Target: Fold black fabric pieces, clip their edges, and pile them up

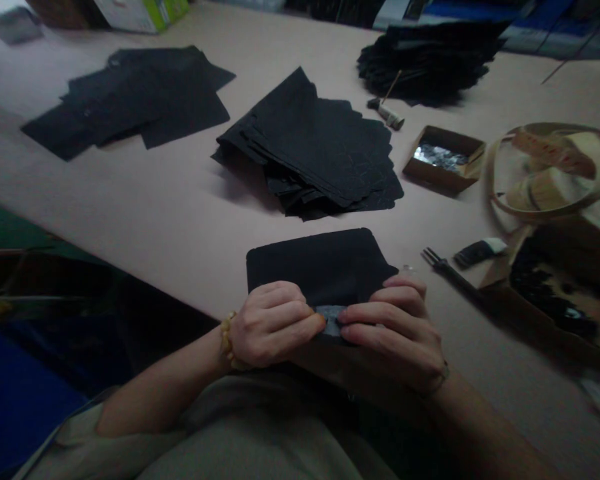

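Note:
A flat black sheet with rounded corners, like leather or stiff fabric, lies at the table's near edge. On its near side shows a small grey patch, with a small dark bit on it. My left hand is closed, its thumb and forefinger pinching the near edge of the sheet beside the patch. From the other side my right hand grips the same edge, fingertips pressed together on the patch. A small clear object shows by its raised forefinger, too blurred to name.
Fanned black sheets lie ahead, with more sheets at left and a tall stack behind. To the right are a small box of shiny metal pieces, a pronged tool, a round hoop and a cardboard box.

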`<state>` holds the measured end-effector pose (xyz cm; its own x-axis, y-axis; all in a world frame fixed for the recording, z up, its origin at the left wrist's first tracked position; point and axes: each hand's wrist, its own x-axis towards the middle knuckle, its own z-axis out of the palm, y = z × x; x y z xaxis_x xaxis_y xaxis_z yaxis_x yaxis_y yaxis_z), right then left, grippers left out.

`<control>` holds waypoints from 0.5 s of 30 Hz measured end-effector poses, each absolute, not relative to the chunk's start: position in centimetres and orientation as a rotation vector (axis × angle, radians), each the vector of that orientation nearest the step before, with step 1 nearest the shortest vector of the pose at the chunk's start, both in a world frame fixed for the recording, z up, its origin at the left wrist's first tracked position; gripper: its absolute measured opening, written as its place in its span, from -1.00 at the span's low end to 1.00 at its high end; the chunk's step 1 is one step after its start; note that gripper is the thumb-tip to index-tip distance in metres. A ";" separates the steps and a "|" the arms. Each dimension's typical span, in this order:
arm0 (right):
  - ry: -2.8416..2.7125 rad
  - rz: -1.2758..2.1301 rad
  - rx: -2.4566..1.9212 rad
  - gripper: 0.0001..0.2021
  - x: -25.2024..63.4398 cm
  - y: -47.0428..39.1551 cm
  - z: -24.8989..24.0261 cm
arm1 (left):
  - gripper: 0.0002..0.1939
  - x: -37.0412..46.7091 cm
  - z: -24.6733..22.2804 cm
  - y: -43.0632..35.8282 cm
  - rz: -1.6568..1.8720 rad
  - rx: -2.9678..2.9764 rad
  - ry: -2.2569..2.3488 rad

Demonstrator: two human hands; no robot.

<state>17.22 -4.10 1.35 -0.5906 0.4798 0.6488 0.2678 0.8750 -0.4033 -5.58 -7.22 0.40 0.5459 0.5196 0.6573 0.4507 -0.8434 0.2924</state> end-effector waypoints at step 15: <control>-2.116 0.133 -0.747 -0.62 19.7 -1.4 2.0 | -0.69 -10.9 2.3 -1.1 0.952 2.123 1.290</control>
